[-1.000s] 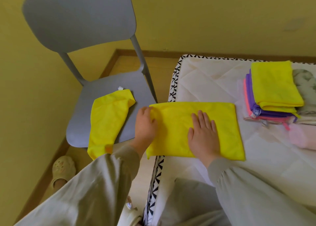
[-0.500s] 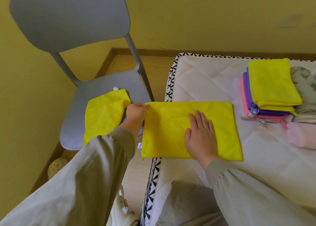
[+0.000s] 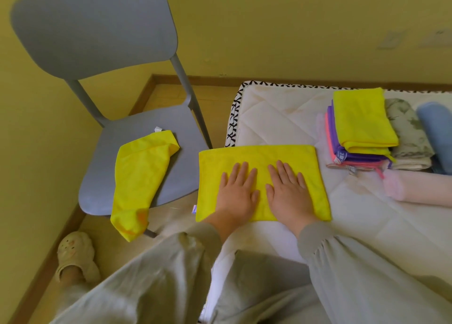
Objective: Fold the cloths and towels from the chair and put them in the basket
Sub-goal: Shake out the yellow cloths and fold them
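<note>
A person's left hand (image 3: 236, 194) and right hand (image 3: 288, 194) press flat, fingers straight, on a half-folded yellow cloth (image 3: 256, 157) at the mattress (image 3: 281, 118) edge. The next fold likely needs one short edge lifted across. At 9 o'clock, a second yellow cloth (image 3: 139, 174) lies on the chair (image 3: 146, 125).

No legible text; purple cloth label (image 3: 342, 155) print too blurred.

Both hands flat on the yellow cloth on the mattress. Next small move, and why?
Probably fold the yellow cloth in half again: left hand carries its left edge over to the right, right hand pins it. It lies flat under both palms, yet looks wider than the folded yellow cloth topping the stack.
</note>
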